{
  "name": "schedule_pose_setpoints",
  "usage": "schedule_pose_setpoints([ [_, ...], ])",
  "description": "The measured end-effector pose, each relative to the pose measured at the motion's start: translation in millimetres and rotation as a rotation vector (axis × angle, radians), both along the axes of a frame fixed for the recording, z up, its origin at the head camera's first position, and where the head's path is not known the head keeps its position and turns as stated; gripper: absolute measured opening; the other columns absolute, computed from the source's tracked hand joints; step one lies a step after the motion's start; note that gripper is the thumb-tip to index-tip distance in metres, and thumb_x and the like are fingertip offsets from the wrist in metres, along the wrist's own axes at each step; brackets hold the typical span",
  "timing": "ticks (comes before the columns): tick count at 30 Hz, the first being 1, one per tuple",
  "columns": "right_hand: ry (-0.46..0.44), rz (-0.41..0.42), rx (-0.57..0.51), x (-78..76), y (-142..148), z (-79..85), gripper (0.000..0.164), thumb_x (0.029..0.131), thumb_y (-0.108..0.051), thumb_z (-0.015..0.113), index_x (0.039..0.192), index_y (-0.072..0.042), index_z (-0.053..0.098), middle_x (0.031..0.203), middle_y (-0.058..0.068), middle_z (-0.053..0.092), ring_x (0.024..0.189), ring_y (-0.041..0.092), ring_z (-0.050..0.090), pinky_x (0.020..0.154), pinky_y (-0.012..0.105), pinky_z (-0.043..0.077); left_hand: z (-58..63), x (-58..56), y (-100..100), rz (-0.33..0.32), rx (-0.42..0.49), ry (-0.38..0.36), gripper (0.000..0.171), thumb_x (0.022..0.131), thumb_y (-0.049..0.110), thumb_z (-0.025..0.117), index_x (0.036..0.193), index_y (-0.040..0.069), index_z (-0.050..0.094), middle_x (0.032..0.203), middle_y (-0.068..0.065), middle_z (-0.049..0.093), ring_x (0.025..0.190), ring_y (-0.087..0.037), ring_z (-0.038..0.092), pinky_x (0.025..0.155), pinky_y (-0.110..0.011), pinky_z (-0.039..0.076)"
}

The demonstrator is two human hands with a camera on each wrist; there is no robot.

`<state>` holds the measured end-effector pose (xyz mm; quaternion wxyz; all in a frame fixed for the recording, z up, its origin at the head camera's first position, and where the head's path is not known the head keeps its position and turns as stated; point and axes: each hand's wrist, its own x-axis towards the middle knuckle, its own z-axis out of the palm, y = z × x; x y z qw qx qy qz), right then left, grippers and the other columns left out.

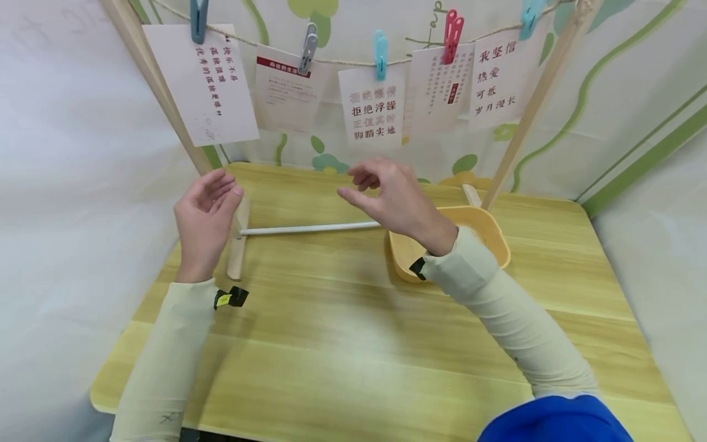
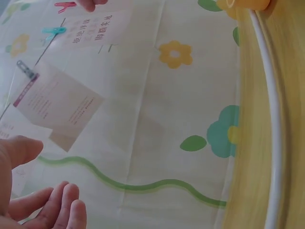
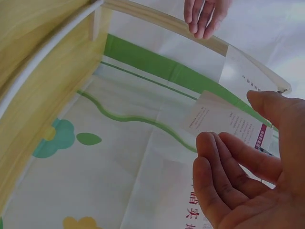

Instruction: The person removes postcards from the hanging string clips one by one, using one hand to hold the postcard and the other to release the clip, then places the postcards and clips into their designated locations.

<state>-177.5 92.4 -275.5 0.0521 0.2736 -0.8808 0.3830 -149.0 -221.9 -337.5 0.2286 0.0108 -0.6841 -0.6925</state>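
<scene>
Here, yellow basin (image 1: 493,236) beneath right sleeve (image 1: 469,264)

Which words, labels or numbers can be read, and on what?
"快乐不易 孤独很难 优秀的孤独更难": leftmost card
"向往的生活": red band, second card; smaller print unreadable
"拒绝懒惰 拒绝浮躁 正值其时 脚踏实地": middle card; top faint
Fourth card: too small
"我坚信 热爱 可抵 岁月漫长": rightmost card
"ap": backdrop, cut off
Yellow label, sleeve mark: unreadable

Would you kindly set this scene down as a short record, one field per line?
Left hand: raised, holding nothing
Right hand: raised, holding nothing
Cards: five, hanging from the line
Clips: five, one of them red
Rod: white, right end hidden in head view
Basin: yellow, on the table, contents unclear
</scene>
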Motion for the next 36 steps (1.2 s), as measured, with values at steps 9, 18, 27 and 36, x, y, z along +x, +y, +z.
schedule_pose_setpoints([
  [9,0.023,0.01,-0.002,1.3,-8,10.6,0.035,0.099,-0.033,0.077,0.118,-0.004,0.075,0.107,0.006,0.076,0.097,0.017,0.072,0.093,0.03,0.061,12.1,-10.7,0,0.086,0.098,0.051,0.043,0.092,0.005,0.08,0.133,0.002,0.068,0.119,-0.007,0.074,0.114,-0.019,0.07,0.101,-0.02,0.058],
  [18,0.094,0.01,-0.032,-2.7,-13,22.1,0.035,0.097,-0.031,0.078,0.118,-0.003,0.075,0.107,0.008,0.076,0.096,0.017,0.072,0.091,0.027,0.061,23.9,-19.9,7,0.114,0.153,0.108,0.045,0.093,0.009,0.081,0.135,0.002,0.067,0.127,-0.014,0.071,0.119,-0.023,0.068,0.107,-0.025,0.056],
  [27,0.114,0.024,0.003,-7.3,-20,39.7,0.036,0.098,-0.032,0.078,0.119,-0.003,0.074,0.108,0.008,0.076,0.096,0.016,0.072,0.091,0.026,0.061,31.4,-25.7,12,0.132,0.388,0.174,0.024,0.094,0.002,0.077,0.116,-0.002,0.071,0.109,-0.013,0.075,0.104,-0.021,0.071,0.094,-0.025,0.06],
  [36,0.116,0.046,0.044,-9.3,-29,49.1,0.036,0.1,-0.034,0.075,0.12,-0.004,0.075,0.111,0.007,0.075,0.096,0.014,0.071,0.091,0.025,0.059,40.3,-26.4,13,0.134,0.523,0.286,0.011,0.094,0.001,0.077,0.102,-0.004,0.072,0.096,-0.017,0.074,0.089,-0.024,0.073,0.089,-0.029,0.063],
])
